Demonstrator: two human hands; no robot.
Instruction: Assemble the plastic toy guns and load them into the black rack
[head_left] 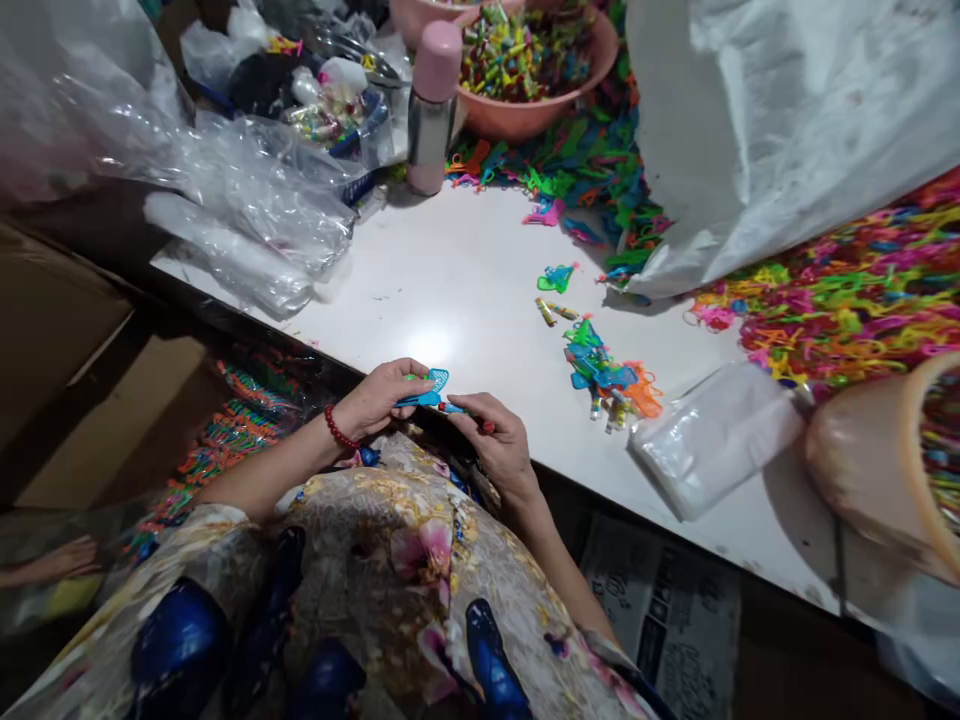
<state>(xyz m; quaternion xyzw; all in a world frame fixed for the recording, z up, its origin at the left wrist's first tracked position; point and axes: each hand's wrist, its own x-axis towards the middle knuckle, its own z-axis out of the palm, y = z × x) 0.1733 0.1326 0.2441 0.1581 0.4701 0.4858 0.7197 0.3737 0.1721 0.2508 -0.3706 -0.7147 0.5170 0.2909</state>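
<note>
At the white desk (450,300) edge, left hand (379,400) pinches a small blue latticed plastic piece (427,388); right hand (495,445) clamps its thin end.

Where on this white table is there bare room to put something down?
The widest bare patch of the white table lies between the crumpled clear bags, the pink-capped bottle and the small pile of blue and orange pieces. A narrower strip runs along the near edge right of the right hand, before the flat clear packet. The far side and right are crowded with coloured pieces.
</note>
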